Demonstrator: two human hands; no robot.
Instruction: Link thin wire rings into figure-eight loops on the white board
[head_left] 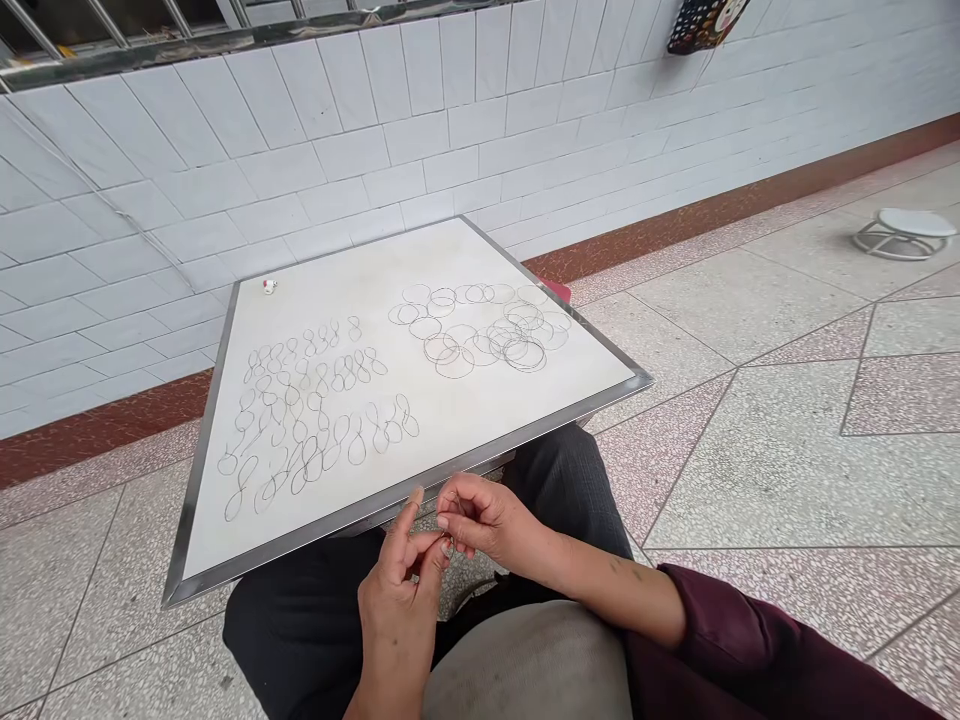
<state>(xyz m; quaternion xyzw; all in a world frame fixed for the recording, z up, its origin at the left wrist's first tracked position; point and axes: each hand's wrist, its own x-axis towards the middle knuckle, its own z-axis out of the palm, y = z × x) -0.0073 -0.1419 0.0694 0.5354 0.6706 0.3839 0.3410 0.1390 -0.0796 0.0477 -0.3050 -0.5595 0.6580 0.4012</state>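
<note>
My left hand [401, 585] and my right hand [499, 525] meet just off the table's near edge, above my lap. Thumb and fingers of each are pinched on a thin dark loop [452, 545], of which only a small part shows. Whether it is wire or cord, I cannot tell. On the white table [360, 270], several round thin loops [523, 354] overlap at the right. To the left, several loops twisted into figure-eights [357, 447] lie in rough rows.
A small white and red object [269, 287] stands at the table's far left corner. Behind the table runs a white tiled wall [420, 130]. A low white stool [904, 232] is on the floor at the far right, and a dark patterned bag [701, 25] hangs on the wall.
</note>
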